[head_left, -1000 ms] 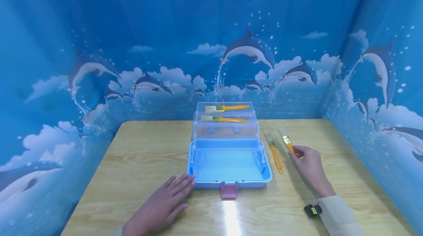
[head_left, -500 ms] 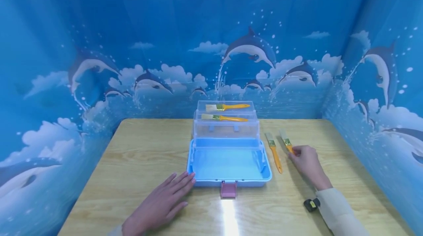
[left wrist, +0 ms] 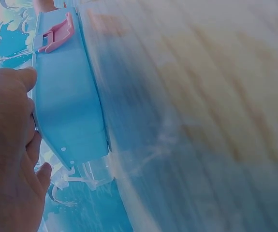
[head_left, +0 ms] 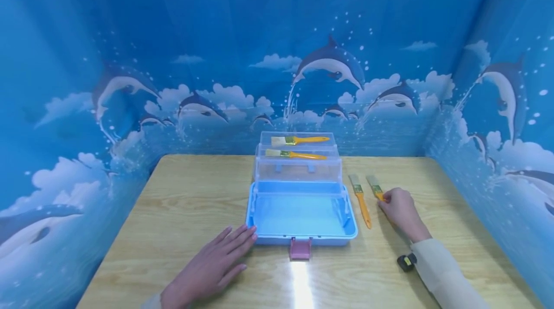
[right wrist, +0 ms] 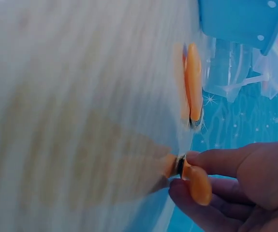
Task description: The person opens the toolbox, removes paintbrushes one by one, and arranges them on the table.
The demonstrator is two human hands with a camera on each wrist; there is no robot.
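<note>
My right hand pinches the orange handle of a flat paintbrush between thumb and fingers, at the right of the table. The handle end sticks out past the fingertips in the right wrist view; the bristles point away from me. Left of it, a second paintbrush lies on the table. A light-blue box stands open in the middle, its bottom bare. My left hand lies with straight fingers, fingertips at the box's front left corner. A pink latch hangs on the front wall.
Clear tiered trays rise behind the box. An upper paintbrush and a lower paintbrush lie across them. Blue dolphin-print curtains enclose the wooden table. A small black device is at my right wrist.
The pinched paintbrush's bristle end has shifted slightly toward me, and my right hand and sleeve have moved a little. My left hand, the box and the other brushes stay put.
</note>
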